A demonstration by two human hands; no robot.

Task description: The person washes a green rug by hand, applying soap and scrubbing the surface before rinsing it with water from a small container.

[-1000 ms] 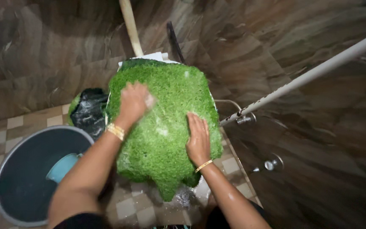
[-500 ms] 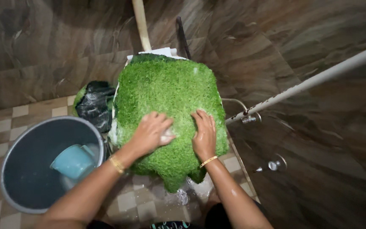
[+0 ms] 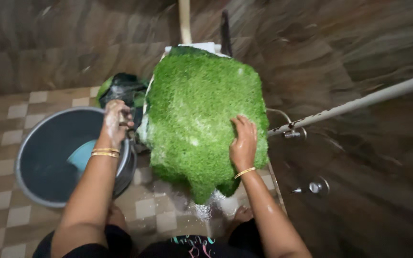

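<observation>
Mug (image 3: 80,155) half behind left forearm

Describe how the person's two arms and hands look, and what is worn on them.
Both forearms are bare, with no sleeves in view. The left hand looks wet and soapy, with two thin gold bangles at its wrist. The right hand has one thin gold bangle; its forearm glistens with water.

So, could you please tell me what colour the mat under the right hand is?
Bright green, seen in the head view: the mat.
</observation>
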